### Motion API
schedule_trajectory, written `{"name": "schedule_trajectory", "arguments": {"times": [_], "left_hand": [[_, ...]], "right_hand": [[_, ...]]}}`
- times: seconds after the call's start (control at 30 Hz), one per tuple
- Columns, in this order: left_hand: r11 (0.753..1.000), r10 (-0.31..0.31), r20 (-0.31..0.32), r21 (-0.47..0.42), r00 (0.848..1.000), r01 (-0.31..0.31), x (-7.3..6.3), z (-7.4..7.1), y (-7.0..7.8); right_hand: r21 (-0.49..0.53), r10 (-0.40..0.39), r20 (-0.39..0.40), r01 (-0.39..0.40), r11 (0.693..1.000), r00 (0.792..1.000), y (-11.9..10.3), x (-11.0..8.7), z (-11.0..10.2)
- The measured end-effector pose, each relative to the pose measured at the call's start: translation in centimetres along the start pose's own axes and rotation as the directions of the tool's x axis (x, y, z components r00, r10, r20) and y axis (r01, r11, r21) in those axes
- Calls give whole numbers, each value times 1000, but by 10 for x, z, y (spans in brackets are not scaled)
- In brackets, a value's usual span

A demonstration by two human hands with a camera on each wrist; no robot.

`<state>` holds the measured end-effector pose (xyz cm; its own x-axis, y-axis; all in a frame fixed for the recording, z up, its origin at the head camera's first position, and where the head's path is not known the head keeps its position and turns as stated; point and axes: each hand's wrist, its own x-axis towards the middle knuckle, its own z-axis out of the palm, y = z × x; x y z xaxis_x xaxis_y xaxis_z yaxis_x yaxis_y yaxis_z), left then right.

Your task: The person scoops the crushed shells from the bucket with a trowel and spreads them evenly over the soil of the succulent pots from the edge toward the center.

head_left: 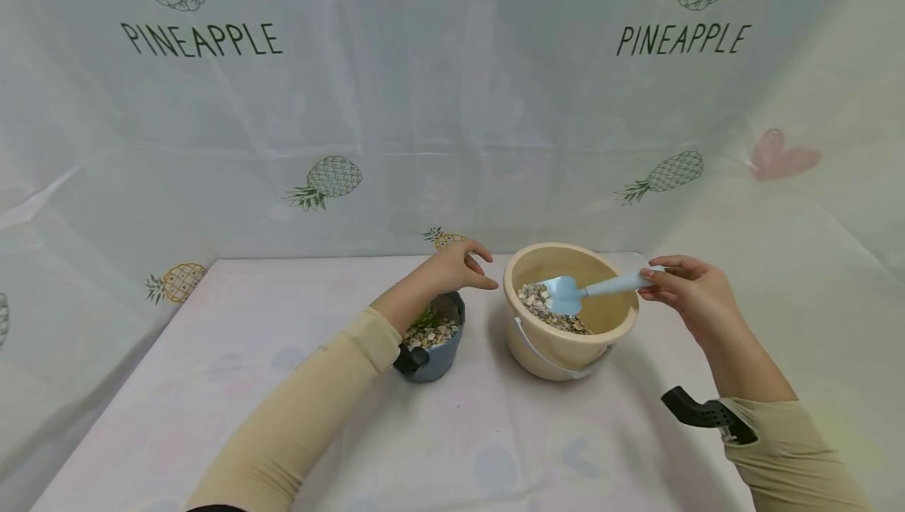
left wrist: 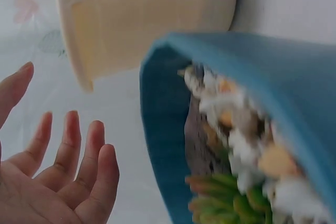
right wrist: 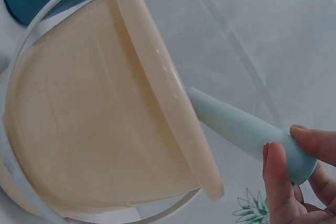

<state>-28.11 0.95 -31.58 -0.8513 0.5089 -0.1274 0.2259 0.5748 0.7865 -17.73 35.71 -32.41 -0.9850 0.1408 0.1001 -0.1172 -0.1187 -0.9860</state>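
Note:
A light-blue toy shovel (head_left: 563,295) has its blade inside a cream bucket (head_left: 555,351), over a bed of small pebbles (head_left: 540,304). My right hand (head_left: 689,292) pinches the end of its handle (right wrist: 247,129) between thumb and fingers. My left hand (head_left: 456,267) hovers above a blue plant pot (head_left: 441,359), fingers spread and nothing in them, close to the bucket's left side. Pebbles (left wrist: 278,161) and a green succulent (left wrist: 231,203) fill part of the pot; in the head view the left wrist partly hides it.
Pot and bucket stand near the back of a table (head_left: 233,386) covered with a pale cloth. A white handle (head_left: 540,355) hangs down the bucket's front. Behind rises a curtain (head_left: 452,104) printed with pineapples. Black wrist cameras (head_left: 707,414) sit on both forearms.

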Motion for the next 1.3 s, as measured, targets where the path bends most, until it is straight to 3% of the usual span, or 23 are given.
{"name": "schedule_trajectory", "arguments": {"times": [0.43,0.67,0.9,1.1,1.3], "left_hand": [[999,29,-27,-21,999,-29,-17,-46,-22],[998,66,-34,6,997,-66,-27,-76,-39],[998,66,-16,-2,998,-66,-33,-88,-67],[997,76,66,25,995,-78,-44,-92,-97],[993,113,168,16,979,-117,-51,-92,-119]], "right_hand": [[86,-21,6,21,996,1000,-17,9,13],[92,-60,30,57,994,998,-20,16,36],[42,-67,64,65,997,996,-15,21,69],[22,-14,95,12,1000,995,-11,26,99],[-20,22,117,-20,1000,993,-4,31,122]]}}
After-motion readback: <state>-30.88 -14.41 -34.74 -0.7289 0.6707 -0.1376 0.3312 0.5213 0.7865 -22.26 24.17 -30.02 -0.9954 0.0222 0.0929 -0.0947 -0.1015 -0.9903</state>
